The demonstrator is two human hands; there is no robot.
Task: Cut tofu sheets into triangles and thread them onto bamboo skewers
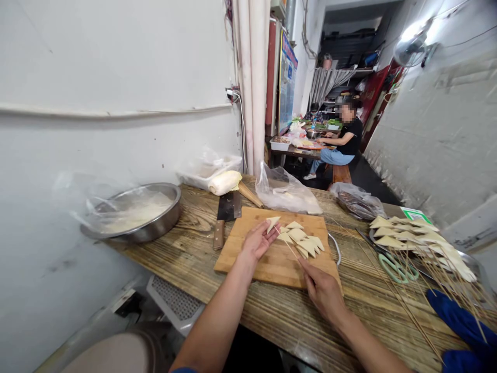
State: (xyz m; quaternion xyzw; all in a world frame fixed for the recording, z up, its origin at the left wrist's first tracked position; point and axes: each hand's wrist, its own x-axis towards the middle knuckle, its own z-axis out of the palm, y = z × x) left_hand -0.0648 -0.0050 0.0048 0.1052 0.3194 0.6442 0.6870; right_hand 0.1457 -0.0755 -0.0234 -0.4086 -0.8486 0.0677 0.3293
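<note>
Over the cutting board [248,246], my left hand [259,239] pinches a pale triangular slice [273,223] that looks like tofu. My right hand [320,284] grips a thin wooden skewer [289,245], its tip pointing at the slice by my left fingers. Whether the tip has pierced the slice I cannot tell. Several more triangular slices [298,235] lie in a loose group on the board just beyond the skewer. To the right, a metal tray [479,269] bears a heap of skewered triangles [415,235], their sticks pointing toward me.
A cleaver [229,207] lies left of the board, near a cabbage [225,182] and a metal basin [171,207]. Green-handled scissors [396,268], loose skewers [411,316] and a blue cloth item [458,316] are on the right. Another person [347,137] sits at a far table.
</note>
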